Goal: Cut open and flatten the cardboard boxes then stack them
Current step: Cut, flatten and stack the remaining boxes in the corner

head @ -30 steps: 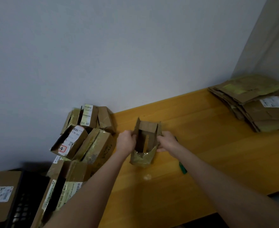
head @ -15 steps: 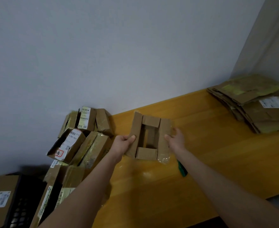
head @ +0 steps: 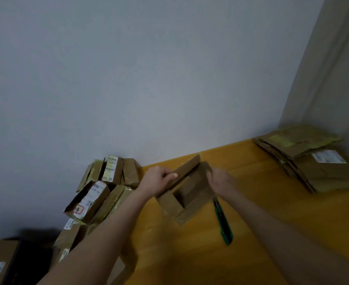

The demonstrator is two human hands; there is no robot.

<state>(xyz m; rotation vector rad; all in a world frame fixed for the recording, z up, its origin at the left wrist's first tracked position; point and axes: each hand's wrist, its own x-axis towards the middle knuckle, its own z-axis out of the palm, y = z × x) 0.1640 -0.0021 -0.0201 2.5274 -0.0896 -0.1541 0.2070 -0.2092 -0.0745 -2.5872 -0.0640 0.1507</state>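
On a yellow table (head: 272, 212) by grey walls (head: 149, 79), left fingers (head: 170, 176) clamp the box (head: 192, 194); right fingers' (head: 210, 175) grip unclear.

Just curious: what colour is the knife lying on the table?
The utility knife is green with a black strip, clearest in the head view.
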